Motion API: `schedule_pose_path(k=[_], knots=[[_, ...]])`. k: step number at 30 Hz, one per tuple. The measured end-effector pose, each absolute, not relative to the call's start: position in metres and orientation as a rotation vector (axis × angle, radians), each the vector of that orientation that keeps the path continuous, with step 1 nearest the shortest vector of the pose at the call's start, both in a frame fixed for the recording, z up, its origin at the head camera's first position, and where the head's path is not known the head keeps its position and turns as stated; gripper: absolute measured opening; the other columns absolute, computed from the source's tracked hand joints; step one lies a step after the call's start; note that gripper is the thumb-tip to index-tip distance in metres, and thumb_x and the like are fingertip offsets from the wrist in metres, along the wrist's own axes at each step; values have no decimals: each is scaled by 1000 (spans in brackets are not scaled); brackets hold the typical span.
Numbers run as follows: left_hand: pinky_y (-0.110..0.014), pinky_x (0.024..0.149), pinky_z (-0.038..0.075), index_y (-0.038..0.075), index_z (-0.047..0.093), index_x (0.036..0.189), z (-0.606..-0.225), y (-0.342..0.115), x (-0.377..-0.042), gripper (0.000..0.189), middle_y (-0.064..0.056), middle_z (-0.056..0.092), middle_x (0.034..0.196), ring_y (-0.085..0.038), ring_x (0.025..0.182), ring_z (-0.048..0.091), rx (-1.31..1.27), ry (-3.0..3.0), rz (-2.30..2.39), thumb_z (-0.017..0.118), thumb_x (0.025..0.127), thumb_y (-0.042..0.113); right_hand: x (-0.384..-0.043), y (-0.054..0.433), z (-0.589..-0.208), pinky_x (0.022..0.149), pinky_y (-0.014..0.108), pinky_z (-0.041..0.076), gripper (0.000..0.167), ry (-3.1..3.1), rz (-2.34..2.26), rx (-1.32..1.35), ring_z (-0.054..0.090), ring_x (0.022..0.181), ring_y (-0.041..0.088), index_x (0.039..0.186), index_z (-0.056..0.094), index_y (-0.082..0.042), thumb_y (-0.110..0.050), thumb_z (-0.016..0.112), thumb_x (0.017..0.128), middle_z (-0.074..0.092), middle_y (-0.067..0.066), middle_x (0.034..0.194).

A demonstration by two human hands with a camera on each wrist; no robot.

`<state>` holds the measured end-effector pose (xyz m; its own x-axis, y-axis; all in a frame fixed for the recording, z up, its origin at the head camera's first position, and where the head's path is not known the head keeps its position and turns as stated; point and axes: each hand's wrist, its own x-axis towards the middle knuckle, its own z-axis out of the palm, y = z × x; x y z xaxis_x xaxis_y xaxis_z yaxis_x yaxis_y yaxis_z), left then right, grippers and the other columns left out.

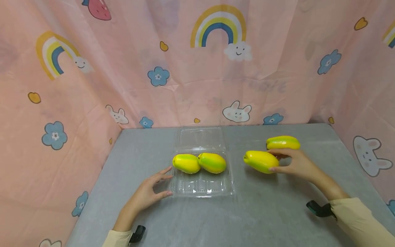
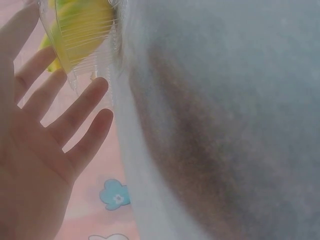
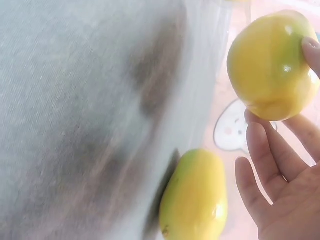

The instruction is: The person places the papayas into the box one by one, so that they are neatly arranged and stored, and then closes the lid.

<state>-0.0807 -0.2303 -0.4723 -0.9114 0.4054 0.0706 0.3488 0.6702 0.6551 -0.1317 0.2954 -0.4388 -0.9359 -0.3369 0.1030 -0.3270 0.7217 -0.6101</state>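
Note:
A clear plastic clamshell box lies with its lid folded back. Two yellow-green papayas sit side by side in its rear part. My left hand is at the box's left edge, fingers spread and fingertips right at the rim; in the left wrist view the fingers are nearly straight beside the clear wall. My right hand grips a third papaya by its right end, between thumb and fingers, right of the box. Behind that hand another papaya lies on the table, partly hidden by it.
The grey table ends at the back against a pink printed curtain, which also hangs along both sides. A black strap mount sits on the right wrist, another mount on the left.

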Motion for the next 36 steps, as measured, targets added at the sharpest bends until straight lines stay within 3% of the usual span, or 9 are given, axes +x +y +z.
schedule_pose_path(k=[7,16,20,27,36], knots=[[-48,107,49,17,63,132,-472,-230,-81,59,5,41,158,-21,142,46,652,2803,1074,81,80,36,-131,282,-433,85,37,58,61,2890,-982,-550,59,92,1,126,67,-14,-44,84,76,72,0,115],[-48,108,49,18,62,133,-472,-230,-82,59,7,40,159,-21,143,46,632,2800,1071,81,80,35,-134,261,-428,86,36,55,64,2890,-942,-577,63,95,13,128,66,-13,-47,83,76,73,-1,115],[-48,108,49,18,62,133,-472,-230,-81,59,7,41,158,-20,142,46,633,2801,1069,82,80,33,-137,253,-427,87,43,57,65,2888,-955,-620,64,96,14,128,66,-12,-46,83,76,74,-1,113],[-48,109,48,18,62,133,-471,-229,-81,59,6,40,159,-21,142,46,627,2789,1079,81,80,35,-140,238,-424,85,41,57,64,2892,-972,-695,65,95,13,127,67,-12,-47,83,76,74,-1,112],[-48,108,49,18,60,135,-471,-229,-81,61,7,42,158,-20,140,49,619,2785,1085,82,80,33,-140,215,-424,91,46,56,68,2826,-1032,-661,64,98,13,128,66,-15,-52,83,74,73,-1,117]])
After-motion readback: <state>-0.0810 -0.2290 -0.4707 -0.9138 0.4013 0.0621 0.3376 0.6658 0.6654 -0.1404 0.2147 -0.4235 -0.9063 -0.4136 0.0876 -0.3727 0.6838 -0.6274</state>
